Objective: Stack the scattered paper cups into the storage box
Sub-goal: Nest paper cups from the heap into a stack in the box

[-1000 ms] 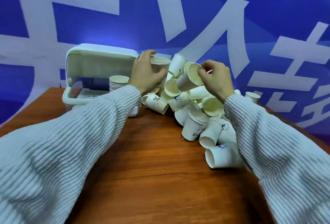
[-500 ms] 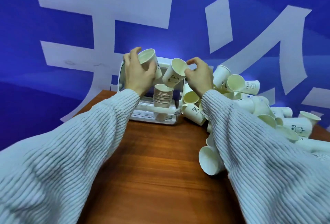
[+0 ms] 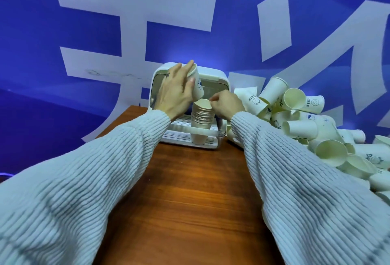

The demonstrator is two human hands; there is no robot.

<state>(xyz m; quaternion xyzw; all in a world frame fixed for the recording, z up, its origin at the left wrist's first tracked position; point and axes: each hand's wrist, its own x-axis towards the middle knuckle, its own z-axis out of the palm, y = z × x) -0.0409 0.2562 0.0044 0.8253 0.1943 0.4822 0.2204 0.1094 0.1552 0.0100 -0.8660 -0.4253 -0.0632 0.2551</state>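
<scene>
A white storage box point(image 3: 218, 135) with its lid raised stands at the far edge of the table. A tall stack of paper cups point(image 3: 202, 121) stands upright inside it. My left hand point(image 3: 175, 89) holds one white paper cup point(image 3: 198, 84) upright just above and left of the stack. My right hand point(image 3: 226, 105) pinches the rim of the stack's top cup from the right. A big heap of scattered paper cups point(image 3: 312, 125) lies to the right of the box.
The brown wooden table point(image 3: 190, 197) stretches toward me between my grey knitted sleeves. A blue wall with large white characters point(image 3: 137, 11) rises right behind the box. The cup heap spreads along the table's right side to the frame edge.
My right hand has set its cup onto the stack in the box and still touches its rim. My left hand has carried its cup closer over the stack. The view has shifted right.
</scene>
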